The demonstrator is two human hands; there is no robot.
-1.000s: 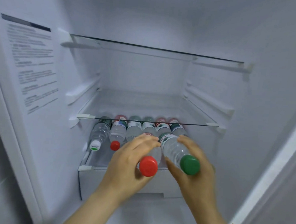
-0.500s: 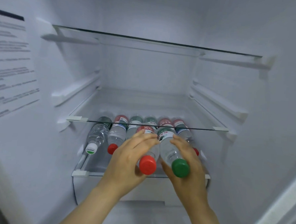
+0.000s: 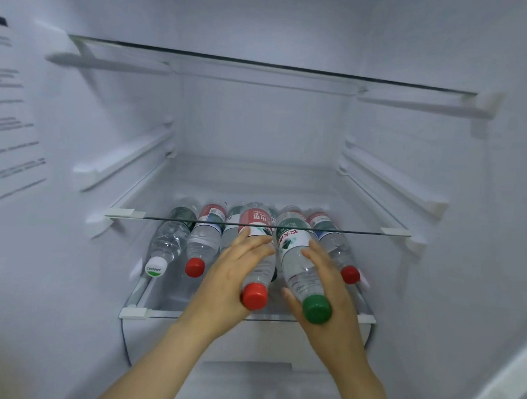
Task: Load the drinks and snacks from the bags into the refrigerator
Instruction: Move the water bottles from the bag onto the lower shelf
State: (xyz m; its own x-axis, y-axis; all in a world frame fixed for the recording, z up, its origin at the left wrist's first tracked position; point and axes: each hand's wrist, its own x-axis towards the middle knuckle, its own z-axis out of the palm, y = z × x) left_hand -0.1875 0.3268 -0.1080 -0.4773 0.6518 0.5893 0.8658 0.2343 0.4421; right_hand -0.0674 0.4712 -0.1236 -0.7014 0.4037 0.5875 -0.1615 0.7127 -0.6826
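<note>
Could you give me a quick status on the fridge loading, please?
Left hand holds red-capped bottle; right hand holds green-capped bottle. Both lie atop the bottle row on lower shelf. Nothing blocking.

Eight bottles (image 3: 168, 240), three glass shelves (image 3: 361, 232), two hands (image 3: 227, 276).

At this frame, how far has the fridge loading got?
Done: a row of water bottles already lies on the lower shelf, caps facing out. In hand: the left hand holds a red-capped bottle and the right hand a green-capped bottle, both on top of that row. Left: releasing these two. No bags or snacks are in view, so the remainder cannot be judged.
</note>
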